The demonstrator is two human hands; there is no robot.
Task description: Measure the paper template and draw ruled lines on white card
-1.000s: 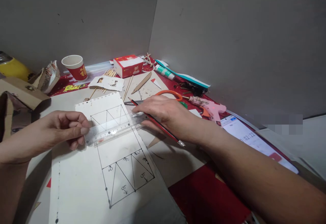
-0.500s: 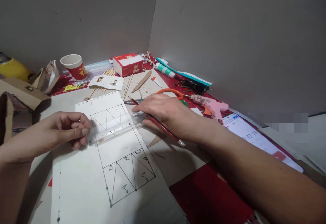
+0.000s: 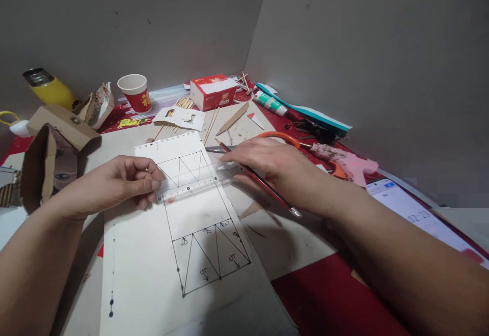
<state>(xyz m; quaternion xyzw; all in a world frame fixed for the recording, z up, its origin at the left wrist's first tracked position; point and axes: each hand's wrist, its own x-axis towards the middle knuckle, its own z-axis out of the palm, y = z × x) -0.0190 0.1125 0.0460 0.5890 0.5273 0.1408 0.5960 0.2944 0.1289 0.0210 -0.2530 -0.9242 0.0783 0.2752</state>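
Observation:
My left hand [image 3: 132, 180] pinches the left end of a clear ruler [image 3: 191, 187], thumb on top and fingers curled. The ruler lies slantwise across a sheet of paper [image 3: 137, 259] with a torn perforated far edge. Black ink triangles and numbers are drawn on the sheet above and below it. In my right hand [image 3: 277, 168] is a red and black pencil [image 3: 269, 191], its point to the upper left and its metal end near the wrist. The right fingertips also rest at the ruler's right end; their exact contact is hidden.
Beyond the paper are a paper cup [image 3: 135, 99], a red box [image 3: 214, 94], wooden sticks and a glue tube [image 3: 270, 103]. Orange-handled scissors [image 3: 280, 137], a pink glue gun [image 3: 355, 160] and a phone [image 3: 412, 208] lie right. Cardboard pieces [image 3: 64, 127] and a yellow bottle [image 3: 51, 89] stand left.
The view has swung left, so everything sits farther right in the picture and more of the left side shows. Both hands keep their hold on the ruler and the pencil.

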